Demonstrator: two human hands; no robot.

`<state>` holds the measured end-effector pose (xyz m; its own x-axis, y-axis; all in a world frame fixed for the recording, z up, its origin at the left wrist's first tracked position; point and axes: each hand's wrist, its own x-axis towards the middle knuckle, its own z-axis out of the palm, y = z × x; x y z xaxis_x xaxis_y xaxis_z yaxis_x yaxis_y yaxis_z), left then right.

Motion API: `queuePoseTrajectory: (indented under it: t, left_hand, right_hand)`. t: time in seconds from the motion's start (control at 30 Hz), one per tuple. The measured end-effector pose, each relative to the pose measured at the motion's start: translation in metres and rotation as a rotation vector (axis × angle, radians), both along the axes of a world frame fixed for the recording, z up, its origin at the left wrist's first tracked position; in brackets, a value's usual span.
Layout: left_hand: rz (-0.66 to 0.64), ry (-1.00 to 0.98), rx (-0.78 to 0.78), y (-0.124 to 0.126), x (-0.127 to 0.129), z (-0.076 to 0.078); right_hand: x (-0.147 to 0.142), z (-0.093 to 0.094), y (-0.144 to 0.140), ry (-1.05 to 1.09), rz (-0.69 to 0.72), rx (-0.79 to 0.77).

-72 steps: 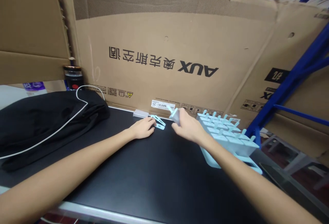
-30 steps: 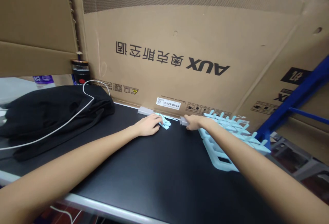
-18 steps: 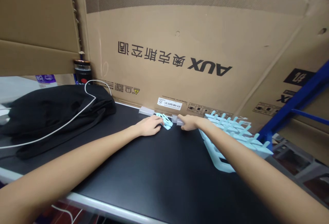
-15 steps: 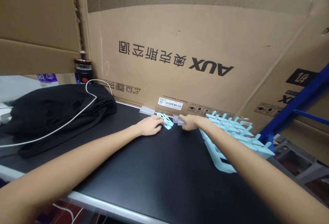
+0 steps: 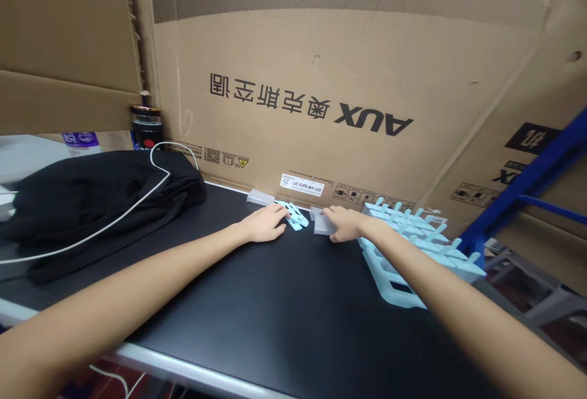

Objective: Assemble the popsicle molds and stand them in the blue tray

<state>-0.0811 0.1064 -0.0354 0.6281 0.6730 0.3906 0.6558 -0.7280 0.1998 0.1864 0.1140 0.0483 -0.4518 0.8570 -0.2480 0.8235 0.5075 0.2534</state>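
My left hand (image 5: 266, 226) lies palm down on the black tabletop (image 5: 257, 301), its fingertips resting on a few loose light-blue ice-pop sticks (image 5: 296, 218). My right hand (image 5: 346, 225) is closed on a small translucent grey mould cup (image 5: 322, 223) that sits on the table just right of the sticks. Right behind that wrist stands a light-blue ice-pop mould tray (image 5: 415, 246) with several stick handles poking up. A second grey cup (image 5: 260, 198) lies against the cardboard farther back.
A big cardboard box (image 5: 348, 87) walls off the back of the table. A black cloth bundle (image 5: 92, 203) with a white cable (image 5: 123, 209) fills the left side, with a dark bottle (image 5: 145, 127) behind it. Blue shelf frame (image 5: 527, 179) stands at right.
My right hand, which held a grey cup in the air, lowered it to the table by the box and has now slid it a little toward me. The left hand stayed on the sticks.
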Motion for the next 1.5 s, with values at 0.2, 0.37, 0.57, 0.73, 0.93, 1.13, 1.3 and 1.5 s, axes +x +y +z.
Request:
queuePoseTrajectory:
  t: [0.2, 0.37, 0.57, 0.73, 0.93, 1.13, 1.3, 1.5]
  left_hand:
    - [0.003, 0.0, -0.001, 0.001, 0.0, -0.001]
    - [0.001, -0.001, -0.003, 0.002, 0.0, -0.002]
    - [0.009, -0.006, -0.002, 0.002, 0.0, -0.003]
    - [0.006, -0.008, 0.003, 0.003, 0.0, -0.003]
    - [0.009, -0.008, -0.003, 0.003, 0.0, -0.004]
    - [0.017, -0.006, -0.009, 0.003, 0.0, -0.003]
    - [0.019, -0.008, -0.016, 0.002, 0.001, -0.002]
    - [0.019, -0.012, -0.011, 0.0, 0.0, -0.001]
  right_hand:
    - [0.002, -0.002, 0.015, 0.057, 0.022, -0.005]
    - [0.009, -0.001, 0.019, 0.041, -0.012, -0.053]
    - [0.011, 0.003, 0.015, 0.009, -0.072, -0.1]
    - [0.004, 0.002, 0.005, 0.016, -0.153, -0.168]
    - [-0.006, -0.003, -0.007, 0.046, -0.245, -0.159]
    - [-0.004, -0.013, -0.01, 0.057, -0.207, -0.077]
    - [-0.002, -0.017, -0.01, 0.055, -0.199, -0.059]
    - [-0.002, -0.001, -0.016, 0.11, -0.188, -0.017]
